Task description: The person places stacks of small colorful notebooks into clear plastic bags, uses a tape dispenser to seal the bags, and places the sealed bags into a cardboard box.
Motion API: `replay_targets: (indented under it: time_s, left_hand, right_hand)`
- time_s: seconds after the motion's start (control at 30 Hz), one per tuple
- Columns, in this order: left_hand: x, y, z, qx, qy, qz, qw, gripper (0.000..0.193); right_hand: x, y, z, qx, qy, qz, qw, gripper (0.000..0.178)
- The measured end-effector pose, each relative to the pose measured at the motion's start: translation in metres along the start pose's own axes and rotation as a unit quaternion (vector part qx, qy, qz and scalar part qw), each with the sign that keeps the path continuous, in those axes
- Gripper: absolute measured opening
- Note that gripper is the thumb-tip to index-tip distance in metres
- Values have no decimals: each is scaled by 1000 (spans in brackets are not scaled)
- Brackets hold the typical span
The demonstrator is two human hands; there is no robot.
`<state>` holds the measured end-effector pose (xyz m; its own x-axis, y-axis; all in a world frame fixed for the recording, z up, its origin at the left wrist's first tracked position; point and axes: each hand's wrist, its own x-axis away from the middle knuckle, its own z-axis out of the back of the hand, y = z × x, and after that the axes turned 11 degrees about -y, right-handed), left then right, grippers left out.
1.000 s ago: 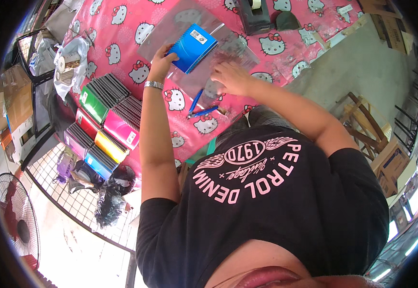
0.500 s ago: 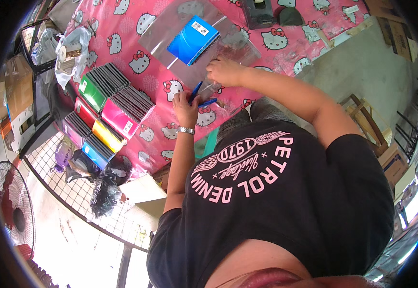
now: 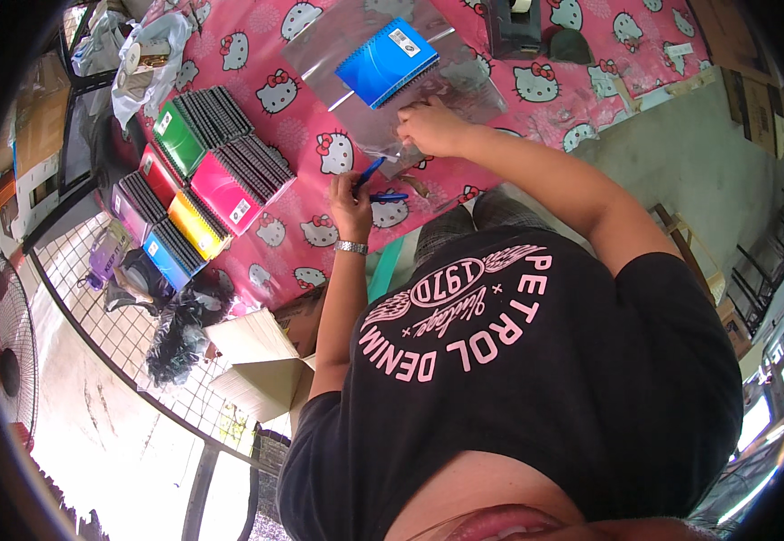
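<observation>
On a pink-covered bench printed with cat faces, a blue spiral notebook is lying on a clear plastic sheet, its white label facing up. Just below the notebook, a person's right hand is resting on the sheet with its fingers bent; whether that grip is pinching the plastic, one cannot tell. Nearer the bench's front edge, the left hand is holding a blue two-legged hand tool, its grip narrow around the tool and the two legs spreading apart toward the right. A silver watch is circling the left wrist, and the person is wearing a black T-shirt with pale lettering.

To the left, spiral notebooks are sitting grouped by colour: green notebooks and pink notebooks nearest the sheet, with red, yellow, purple and more blue ones lining up beside them. A white plastic bag is slumping behind the groups. Beyond the sheet, a black tape dispenser is standing near the far side, while an open cardboard box is sitting beside the person's left arm.
</observation>
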<state>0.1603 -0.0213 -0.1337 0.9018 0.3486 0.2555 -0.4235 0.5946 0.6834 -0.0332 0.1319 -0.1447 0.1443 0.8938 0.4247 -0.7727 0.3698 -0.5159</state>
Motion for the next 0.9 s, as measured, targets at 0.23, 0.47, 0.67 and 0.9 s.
replay_targets:
  time_s: [0.23, 0.47, 0.67, 0.9]
  left_hand:
    - [-38, 55, -2, -147, 95, -81, 981, 57]
    - [-100, 56, 39, -73, 42, -146, 986, 6]
    - [-117, 43, 36, -95, 189, -57, 976, 18]
    - [-92, 103, -50, -288, -34, -158, 944, 77]
  right_hand:
    - [8, -22, 44, 32, 82, 22, 996, 18]
    - [60, 15, 79, 191, 204, 1, 960, 27]
    - [34, 113, 140, -197, 146, -61, 968, 18]
    - [-21, 116, 157, -81, -3, -133, 988, 22]
